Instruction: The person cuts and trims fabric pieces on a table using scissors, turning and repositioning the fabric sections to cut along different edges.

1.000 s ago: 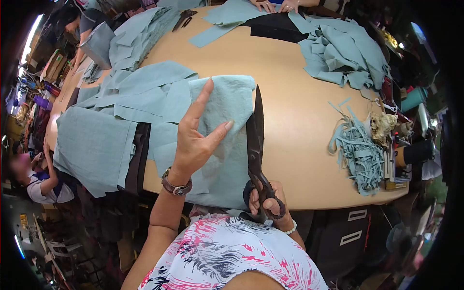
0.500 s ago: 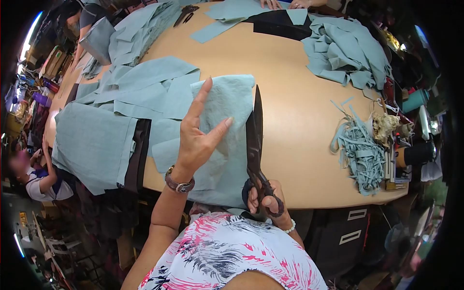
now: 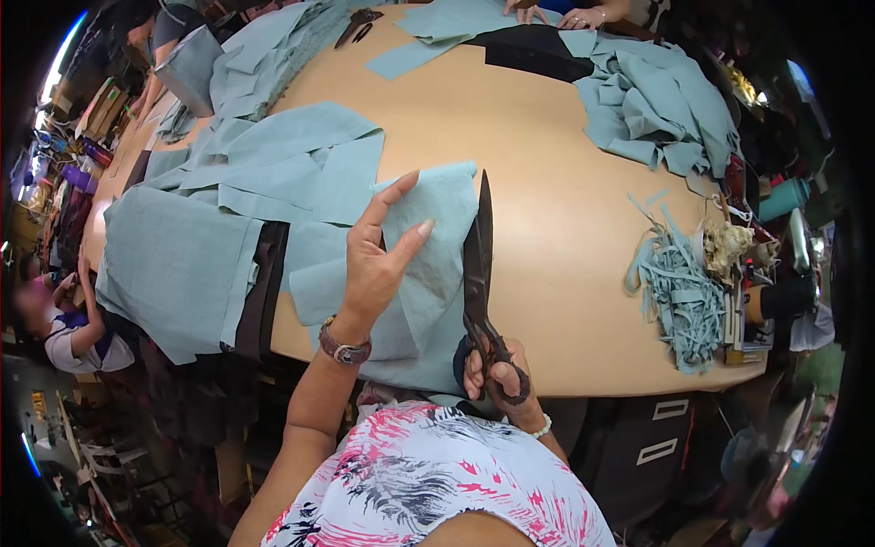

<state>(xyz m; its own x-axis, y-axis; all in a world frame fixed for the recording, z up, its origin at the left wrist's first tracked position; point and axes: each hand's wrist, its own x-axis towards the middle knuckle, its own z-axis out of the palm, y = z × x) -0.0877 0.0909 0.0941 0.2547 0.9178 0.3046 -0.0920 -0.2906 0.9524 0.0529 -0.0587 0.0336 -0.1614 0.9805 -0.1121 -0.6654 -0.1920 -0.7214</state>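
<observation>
A pale blue-green cloth piece lies in front of me at the table's near edge, its far edge slanting. Over its left side is my left hand, index finger stretched out and thumb spread apart from it; the other fingers are hidden. Large dark scissors stand along the cloth's right edge, points away from me, blades nearly together. My right hand is wrapped round their handles, with fingers through the loops.
Stacked cloth panels are to the left. Cloth scraps form a heap at the far right, above a tangle of thin strips. Another pair of scissors lies at the back. Co-workers' hands work at the far edge.
My left hand has come slightly nearer and to the right. The cloth's far edge has dropped toward me and now slants, with creases under my thumb. The scissors have barely moved.
</observation>
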